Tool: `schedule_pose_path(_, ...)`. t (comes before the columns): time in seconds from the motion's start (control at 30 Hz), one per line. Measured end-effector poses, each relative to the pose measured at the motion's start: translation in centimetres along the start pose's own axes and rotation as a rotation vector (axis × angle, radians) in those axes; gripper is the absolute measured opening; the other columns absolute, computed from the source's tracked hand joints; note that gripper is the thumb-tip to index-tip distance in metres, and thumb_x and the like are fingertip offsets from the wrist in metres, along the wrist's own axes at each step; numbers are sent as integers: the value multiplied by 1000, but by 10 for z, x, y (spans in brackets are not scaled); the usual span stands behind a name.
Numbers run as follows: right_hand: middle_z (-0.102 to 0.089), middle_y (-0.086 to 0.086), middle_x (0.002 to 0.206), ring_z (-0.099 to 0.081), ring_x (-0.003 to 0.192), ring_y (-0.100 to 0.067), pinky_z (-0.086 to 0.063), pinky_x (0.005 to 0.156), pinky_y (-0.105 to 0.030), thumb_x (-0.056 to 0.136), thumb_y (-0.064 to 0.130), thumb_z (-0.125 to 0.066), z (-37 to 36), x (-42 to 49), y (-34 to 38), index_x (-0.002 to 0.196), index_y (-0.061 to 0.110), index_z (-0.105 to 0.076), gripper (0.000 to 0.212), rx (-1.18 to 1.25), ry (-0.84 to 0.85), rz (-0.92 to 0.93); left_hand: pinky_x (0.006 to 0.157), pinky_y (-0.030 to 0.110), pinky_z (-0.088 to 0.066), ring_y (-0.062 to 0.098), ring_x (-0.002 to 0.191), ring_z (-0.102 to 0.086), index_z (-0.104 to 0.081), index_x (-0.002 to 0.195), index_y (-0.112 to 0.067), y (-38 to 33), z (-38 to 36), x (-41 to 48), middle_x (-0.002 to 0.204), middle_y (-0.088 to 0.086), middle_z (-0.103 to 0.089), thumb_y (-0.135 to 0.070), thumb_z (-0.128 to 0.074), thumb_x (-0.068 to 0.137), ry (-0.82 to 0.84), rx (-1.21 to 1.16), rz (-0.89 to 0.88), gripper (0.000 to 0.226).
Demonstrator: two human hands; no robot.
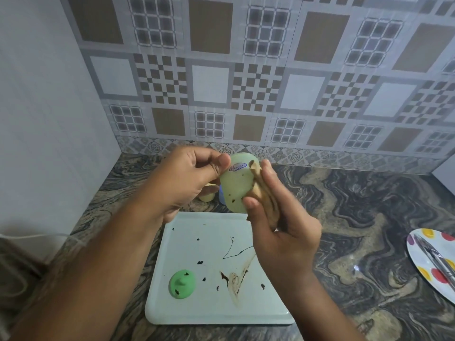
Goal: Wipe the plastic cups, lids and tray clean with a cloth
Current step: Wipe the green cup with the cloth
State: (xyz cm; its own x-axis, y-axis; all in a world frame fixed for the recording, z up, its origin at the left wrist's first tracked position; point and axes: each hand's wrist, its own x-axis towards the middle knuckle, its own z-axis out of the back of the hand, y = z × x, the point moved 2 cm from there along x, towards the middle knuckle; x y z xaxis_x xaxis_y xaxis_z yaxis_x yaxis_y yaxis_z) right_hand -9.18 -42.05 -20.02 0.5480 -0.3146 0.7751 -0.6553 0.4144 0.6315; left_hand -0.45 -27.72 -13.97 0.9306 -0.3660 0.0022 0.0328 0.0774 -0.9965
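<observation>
You hold the cup [236,185] in the air over the far edge of the tray [197,303], just in front of the wall tiles. Its long axis runs nearly upright in the view, the upper end leaning a little to the right and away from you. The side facing you carries a small oval label near the top and a few dark specks lower down. You cannot tell from here which end is the mouth. Your left hand [187,180] pinches the cup's upper left edge, its fingers [219,163] curled narrowly round the rim of that end. Your right hand [283,230] holds a tan cloth [264,193], thumb low and fingers high, pressing it against the cup's right side along most of its length. The tray lies flat on the tabletop [369,217], with scattered dark spots, a thin dark line and a brown smear toward its right half. A green lid [182,284] sits on the tray near its front left corner, knob up, spotted dark. Well apart at the right edge lies a dotted plate [418,257].
</observation>
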Motion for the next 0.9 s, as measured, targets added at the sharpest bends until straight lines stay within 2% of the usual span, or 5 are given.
schedule_pose_path(0.33,-74,-19,77,-65,53,-35,-58,50,-50,101,27,-64,0,-5,-11,128,14,-71,32,166,-122,-239,63,28,-57,12,75,-70,-77,70,-36,3,2,2,76,-7,-75,-42,-67,68,-53,54,-40,11)
schedule_pose_path(0.5,-61,-18,137,-64,128,-28,-58,98,-43,93,10,-73,-3,-1,-5,128,-4,-61,40,15,87,28,64,26,-57,8,73,-70,-77,72,-30,2,3,3,76,-6,-74,-42,-68,70,-48,42,-48,15)
schedule_pose_path(0.63,-60,-11,137,-63,128,-32,-58,94,-58,90,4,-76,-7,-3,-7,124,-9,-62,39,-23,77,134,66,23,-57,7,74,-70,-77,70,-30,1,1,3,76,-6,-75,-39,-68,69,-36,29,-73,13)
schedule_pose_path(0.8,-77,-10,114,-72,78,-13,-61,67,-31,97,18,-68,-1,1,-8,129,5,-68,34,232,-87,-200,70,30,-59,15,80,-71,-77,73,-27,3,9,7,82,-3,-76,-40,-69,67,-49,5,-48,16)
schedule_pose_path(0.9,-66,-10,135,-70,118,-28,-61,92,-42,95,18,-72,-3,0,-6,129,-1,-63,40,113,4,-39,62,25,-57,11,74,-71,-74,80,-20,1,7,6,79,-3,-76,-37,-68,69,-19,-8,-47,21)
